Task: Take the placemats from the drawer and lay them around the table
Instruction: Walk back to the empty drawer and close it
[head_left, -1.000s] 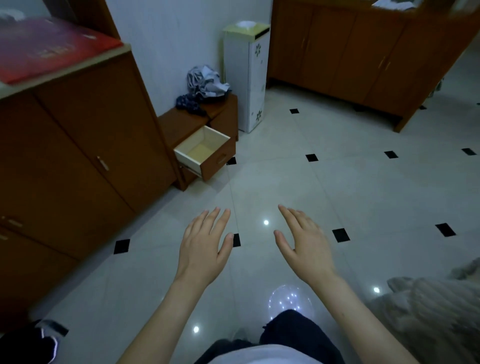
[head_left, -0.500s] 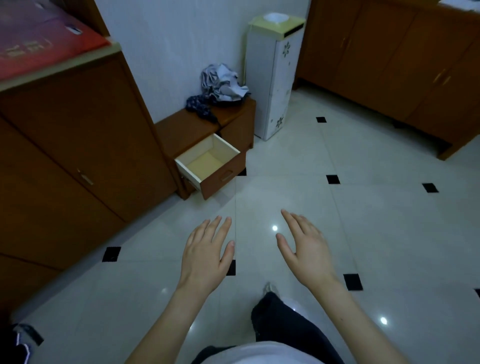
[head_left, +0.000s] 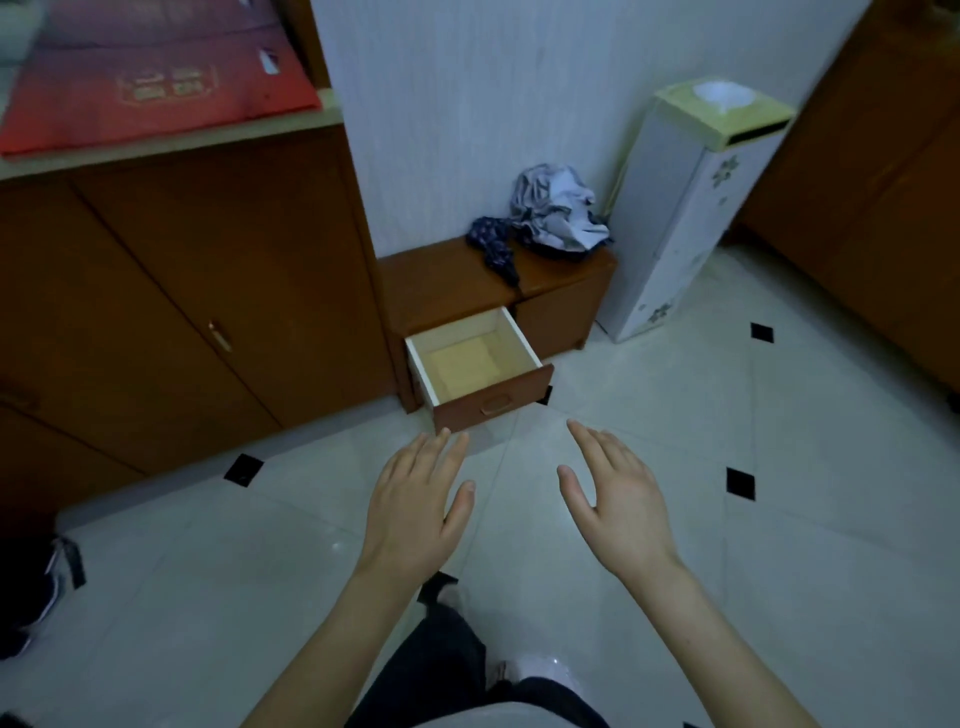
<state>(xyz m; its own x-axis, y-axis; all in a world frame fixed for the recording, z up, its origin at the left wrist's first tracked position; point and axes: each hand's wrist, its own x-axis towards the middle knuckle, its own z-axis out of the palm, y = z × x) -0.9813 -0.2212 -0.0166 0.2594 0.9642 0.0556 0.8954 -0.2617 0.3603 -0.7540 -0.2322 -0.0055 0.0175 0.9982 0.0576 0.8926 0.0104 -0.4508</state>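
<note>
A low wooden cabinet against the wall has its drawer (head_left: 493, 402) pulled out. Pale yellow placemats (head_left: 467, 364) lie flat on the drawer's bottom. My left hand (head_left: 415, 506) hovers above the floor just in front of the drawer, palm down, fingers straight, holding nothing. My right hand (head_left: 618, 499) is stretched out beside it to the right, also with straight fingers and nothing in it. Neither hand touches the drawer. No table is in view.
A tall brown cupboard (head_left: 156, 322) with a red folder (head_left: 156, 78) on top stands at left. Crumpled clothes (head_left: 550, 213) lie on the low cabinet. A white narrow stand (head_left: 675, 234) is right of it, more brown cupboards (head_left: 883, 208) far right. Shoes (head_left: 31, 597) sit at the left edge.
The drawer has come closer and moved toward the centre as I walk up to it. Both hands stay stretched out and hold nothing.
</note>
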